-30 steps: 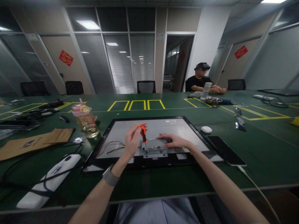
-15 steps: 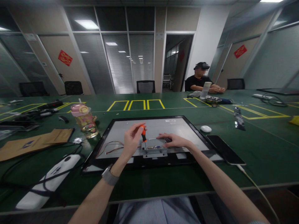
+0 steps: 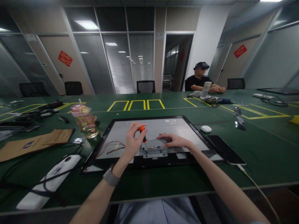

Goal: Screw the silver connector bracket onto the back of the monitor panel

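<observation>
A display panel (image 3: 187,130) with a black frame and grey back lies flat in front of me. Near its close edge sits a metal bracket (image 3: 155,153) with a row of connector ports. My left hand (image 3: 134,140) has its fingers around an orange and black screwdriver (image 3: 144,137), which stands nearly upright with its tip at the bracket's left end. My right hand (image 3: 174,140) rests on the bracket's right side, its fingers stretched out across the top. Thin cables (image 3: 108,146) trail over the panel on the left.
Left of the panel stand a pink-lidded bottle (image 3: 85,121), a paper bag (image 3: 35,143) and a white power strip (image 3: 50,182). A phone (image 3: 225,149) on a cable and a white case (image 3: 206,128) lie to the right. Across the table sits a person (image 3: 198,81) near a metal bowl (image 3: 213,100).
My left hand has shifted slightly right and its fingers have turned around the screwdriver handle. My right hand stays in place on the bracket.
</observation>
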`<state>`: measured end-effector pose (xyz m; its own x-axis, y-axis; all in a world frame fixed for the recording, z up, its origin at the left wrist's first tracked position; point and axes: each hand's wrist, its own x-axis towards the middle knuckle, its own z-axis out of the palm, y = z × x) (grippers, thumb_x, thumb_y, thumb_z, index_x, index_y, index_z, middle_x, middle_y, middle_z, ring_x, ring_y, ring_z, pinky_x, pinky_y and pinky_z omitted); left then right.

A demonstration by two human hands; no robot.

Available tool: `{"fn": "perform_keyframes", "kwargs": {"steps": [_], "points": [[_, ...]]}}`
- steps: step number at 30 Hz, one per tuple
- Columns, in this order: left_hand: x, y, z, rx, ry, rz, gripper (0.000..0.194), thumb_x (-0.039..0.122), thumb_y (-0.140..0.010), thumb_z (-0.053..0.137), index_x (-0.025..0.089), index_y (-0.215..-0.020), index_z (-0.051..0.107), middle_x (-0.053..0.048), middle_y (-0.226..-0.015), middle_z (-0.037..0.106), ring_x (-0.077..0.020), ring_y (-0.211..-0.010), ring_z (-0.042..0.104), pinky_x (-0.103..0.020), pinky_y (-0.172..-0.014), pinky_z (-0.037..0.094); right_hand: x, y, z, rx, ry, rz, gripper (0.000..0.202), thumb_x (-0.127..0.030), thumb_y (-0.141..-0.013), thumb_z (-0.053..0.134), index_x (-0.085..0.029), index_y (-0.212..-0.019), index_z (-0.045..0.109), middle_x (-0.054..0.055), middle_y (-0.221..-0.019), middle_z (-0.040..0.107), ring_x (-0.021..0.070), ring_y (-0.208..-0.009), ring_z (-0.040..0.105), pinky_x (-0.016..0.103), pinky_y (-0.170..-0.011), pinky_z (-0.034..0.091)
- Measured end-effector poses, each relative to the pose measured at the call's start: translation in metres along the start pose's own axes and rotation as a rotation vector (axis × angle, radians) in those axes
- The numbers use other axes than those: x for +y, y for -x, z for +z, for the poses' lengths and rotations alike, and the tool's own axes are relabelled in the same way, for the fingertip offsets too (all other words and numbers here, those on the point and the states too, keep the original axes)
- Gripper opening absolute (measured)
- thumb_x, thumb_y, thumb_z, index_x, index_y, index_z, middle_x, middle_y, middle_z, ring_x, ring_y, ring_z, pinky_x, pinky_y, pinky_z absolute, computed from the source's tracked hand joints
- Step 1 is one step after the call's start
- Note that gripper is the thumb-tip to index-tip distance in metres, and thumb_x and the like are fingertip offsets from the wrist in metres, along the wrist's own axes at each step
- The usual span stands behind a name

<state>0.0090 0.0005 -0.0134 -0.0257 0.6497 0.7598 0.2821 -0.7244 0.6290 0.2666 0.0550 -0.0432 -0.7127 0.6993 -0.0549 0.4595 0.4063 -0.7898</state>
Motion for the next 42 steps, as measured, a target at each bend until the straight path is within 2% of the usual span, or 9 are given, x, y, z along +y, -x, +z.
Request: {"fn": "perform_keyframes", "kwargs": {"steps": [6,10,13,16,19,25,31,36,42], "points": [[0.001,0.000,-0.002,-0.075,0.132,-0.061,0.030,0.028,-0.097,0.045,0.021,-0.116,0.067,-0.007,-0.102,0.064,-0.0160,-0.089,0.063,-0.029,-0.080,0.050,-0.002,0.000,0.000,0.003,0.019,0.022,0.071,-0.053,-0.077,0.069,-0.021,-0.139,0.053,0.013,-0.154,0.039,0.0342,-0.147,0.025,0.052,-0.119,0.017],[-0.002,0.000,0.000,-0.023,0.075,-0.062,0.020,0.027,-0.090,0.059,0.022,-0.106,0.070,-0.002,-0.088,0.059,-0.0137,-0.082,0.059,-0.026,-0.076,0.049,-0.001,0.000,0.000,0.010,0.017,0.004,0.071,-0.054,-0.077,0.070,-0.022,-0.138,0.053,0.012,-0.151,0.043,0.0338,-0.146,0.027,0.051,-0.119,0.017],[-0.003,-0.001,0.000,0.000,0.030,-0.068,0.018,0.028,-0.086,0.064,0.023,-0.102,0.072,-0.002,-0.090,0.057,-0.0139,-0.084,0.057,-0.025,-0.077,0.049,-0.002,0.000,0.000,0.007,0.013,-0.012,0.071,-0.055,-0.077,0.069,-0.022,-0.138,0.053,0.012,-0.151,0.045,0.0338,-0.146,0.027,0.051,-0.119,0.017],[0.000,-0.001,-0.002,-0.058,0.089,-0.097,0.027,0.029,-0.094,0.051,0.023,-0.113,0.069,-0.006,-0.104,0.062,-0.0162,-0.094,0.060,-0.028,-0.083,0.050,-0.004,0.000,0.000,0.001,0.023,-0.009,0.071,-0.055,-0.078,0.068,-0.021,-0.138,0.053,0.012,-0.150,0.045,0.0339,-0.146,0.026,0.051,-0.119,0.017],[0.002,-0.001,-0.002,-0.070,0.151,-0.113,0.031,0.028,-0.097,0.044,0.021,-0.118,0.066,-0.007,-0.105,0.065,-0.0162,-0.089,0.064,-0.030,-0.081,0.051,-0.007,0.001,0.000,-0.003,0.033,0.003,0.072,-0.055,-0.078,0.068,-0.020,-0.138,0.053,0.013,-0.151,0.044,0.0346,-0.146,0.027,0.052,-0.119,0.017],[0.000,0.001,0.001,0.028,-0.049,0.031,0.018,0.027,-0.087,0.063,0.020,-0.102,0.071,-0.003,-0.091,0.057,-0.0143,-0.082,0.057,-0.027,-0.078,0.049,-0.010,0.002,0.000,0.001,0.025,0.026,0.073,-0.054,-0.078,0.067,-0.017,-0.139,0.052,0.015,-0.153,0.040,0.0353,-0.147,0.024,0.052,-0.119,0.018],[0.006,0.001,-0.002,-0.052,-0.058,0.075,0.028,0.024,-0.095,0.046,0.020,-0.115,0.065,-0.006,-0.095,0.060,-0.0161,-0.086,0.059,-0.029,-0.077,0.050,-0.008,0.002,0.000,0.000,0.008,0.018,0.070,-0.054,-0.077,0.068,-0.022,-0.138,0.053,0.012,-0.152,0.043,0.0350,-0.146,0.026,0.054,-0.119,0.018],[0.010,0.000,0.000,0.025,-0.205,0.146,0.019,0.025,-0.087,0.061,0.020,-0.103,0.070,-0.002,-0.085,0.054,-0.0149,-0.078,0.056,-0.029,-0.078,0.049,-0.005,0.001,0.001,0.008,0.004,0.002,0.072,-0.055,-0.077,0.069,-0.020,-0.138,0.053,0.013,-0.152,0.042,0.0348,-0.147,0.025,0.053,-0.119,0.016],[0.005,0.004,-0.001,-0.078,-0.029,0.084,0.034,0.027,-0.098,0.040,0.021,-0.122,0.063,-0.010,-0.114,0.060,-0.0183,-0.096,0.062,-0.034,-0.086,0.051,-0.001,0.000,0.000,0.012,0.017,-0.002,0.073,-0.054,-0.077,0.069,-0.018,-0.138,0.053,0.015,-0.154,0.039,0.0342,-0.146,0.026,0.052,-0.119,0.016]]}}
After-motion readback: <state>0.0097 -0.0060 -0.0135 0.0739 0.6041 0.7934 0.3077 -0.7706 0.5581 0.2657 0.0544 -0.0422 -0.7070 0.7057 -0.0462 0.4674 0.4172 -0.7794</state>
